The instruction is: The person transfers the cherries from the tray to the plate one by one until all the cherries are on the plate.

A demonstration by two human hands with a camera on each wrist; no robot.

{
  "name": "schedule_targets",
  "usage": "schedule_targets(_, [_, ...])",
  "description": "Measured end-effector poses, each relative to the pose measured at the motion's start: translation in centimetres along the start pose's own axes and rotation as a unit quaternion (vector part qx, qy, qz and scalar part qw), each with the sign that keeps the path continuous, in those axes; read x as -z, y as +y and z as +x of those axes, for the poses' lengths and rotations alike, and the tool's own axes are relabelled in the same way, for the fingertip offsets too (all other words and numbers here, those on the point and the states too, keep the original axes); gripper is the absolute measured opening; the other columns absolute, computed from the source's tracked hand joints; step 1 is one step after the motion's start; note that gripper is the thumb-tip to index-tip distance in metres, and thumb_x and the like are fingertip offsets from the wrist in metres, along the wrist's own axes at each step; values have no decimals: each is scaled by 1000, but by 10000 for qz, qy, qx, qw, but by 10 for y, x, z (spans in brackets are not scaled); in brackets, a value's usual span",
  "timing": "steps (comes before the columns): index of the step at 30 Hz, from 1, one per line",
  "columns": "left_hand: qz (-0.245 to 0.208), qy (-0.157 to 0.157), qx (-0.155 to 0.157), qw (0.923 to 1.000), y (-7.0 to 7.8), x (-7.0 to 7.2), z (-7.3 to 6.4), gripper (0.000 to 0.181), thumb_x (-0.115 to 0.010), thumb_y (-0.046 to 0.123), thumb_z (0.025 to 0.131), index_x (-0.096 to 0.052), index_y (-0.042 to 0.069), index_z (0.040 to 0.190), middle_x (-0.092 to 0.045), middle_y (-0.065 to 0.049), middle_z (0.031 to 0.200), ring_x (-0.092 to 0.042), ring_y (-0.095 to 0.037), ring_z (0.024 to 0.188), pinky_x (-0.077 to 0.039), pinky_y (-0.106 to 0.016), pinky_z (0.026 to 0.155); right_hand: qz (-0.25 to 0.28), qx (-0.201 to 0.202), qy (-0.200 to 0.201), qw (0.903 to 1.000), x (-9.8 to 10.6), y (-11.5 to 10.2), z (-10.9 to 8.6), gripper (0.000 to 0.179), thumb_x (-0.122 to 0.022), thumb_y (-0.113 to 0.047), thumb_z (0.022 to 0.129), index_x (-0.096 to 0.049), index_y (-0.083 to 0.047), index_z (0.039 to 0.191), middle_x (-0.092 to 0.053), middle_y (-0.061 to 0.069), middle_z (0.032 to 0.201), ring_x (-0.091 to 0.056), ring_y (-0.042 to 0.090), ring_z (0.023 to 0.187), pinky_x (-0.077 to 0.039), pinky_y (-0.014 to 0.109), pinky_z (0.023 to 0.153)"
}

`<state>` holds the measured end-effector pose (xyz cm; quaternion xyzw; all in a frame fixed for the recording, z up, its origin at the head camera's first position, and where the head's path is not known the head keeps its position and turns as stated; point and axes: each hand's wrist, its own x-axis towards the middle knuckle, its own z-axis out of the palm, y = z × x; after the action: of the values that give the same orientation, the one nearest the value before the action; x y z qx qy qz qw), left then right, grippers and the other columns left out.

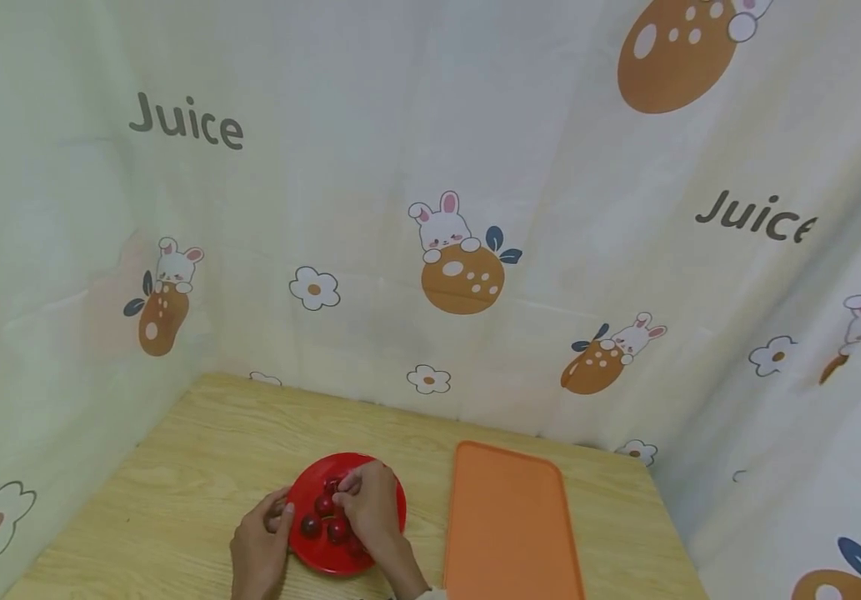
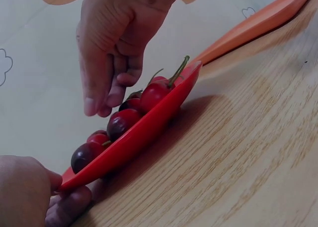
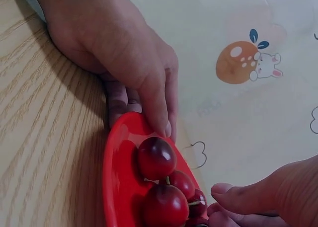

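Note:
A round red plate (image 1: 336,562) stands on the wooden table, with several dark red cherries (image 1: 312,525) on it, some with green stems. My left hand (image 1: 261,537) grips the plate's left rim. In the left wrist view, its thumb is on top of the red rim (image 2: 124,160) and its fingers are underneath. Over the far right part of the plate is my right hand (image 1: 370,504), fingertips down by the upper cherries. Its thumb and fingers in the right wrist view (image 3: 258,199) lie close beside a cherry (image 3: 198,201), and no fruit shows between them.
To the right of the plate lies an orange rectangular tray (image 1: 508,525) on the wood-grain table (image 1: 197,475). A pale curtain (image 1: 370,183) printed with rabbits, fruit and flowers encloses the table at the back and sides.

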<state>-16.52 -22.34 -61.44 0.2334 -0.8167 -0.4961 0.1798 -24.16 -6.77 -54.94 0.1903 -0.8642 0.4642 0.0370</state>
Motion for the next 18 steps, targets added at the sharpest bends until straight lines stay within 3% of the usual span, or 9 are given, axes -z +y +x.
schedule_targets(11, [153,35,-43,9999,-5,1,4,36,-67,16,107,-70,3,141,-81,-22,120,-76,-16,85,-52,-34,79,816,-206,875,9926,25,9,-10,8,-91,0,84,-85,-5,82,-80,3,73,-69,2,63,-56,19,61])
schedule_targets(14, [155,70,-36,9998,-7,5,4,37,-66,16,107,-70,3,142,-81,-22,120,-77,-16,86,-53,-32,78,965,-169,893,9912,34,19,-13,7,-91,-6,87,-85,-3,88,-82,6,78,-74,6,67,-59,20,64])
schedule_targets(18, [164,99,57,9998,-9,9,4,36,-63,17,109,-71,2,141,-80,-22,120,-75,-16,86,-51,-28,74,1078,8,762,9912,47,38,-15,19,-91,-13,90,-84,3,98,-85,12,88,-79,10,74,-61,22,69])
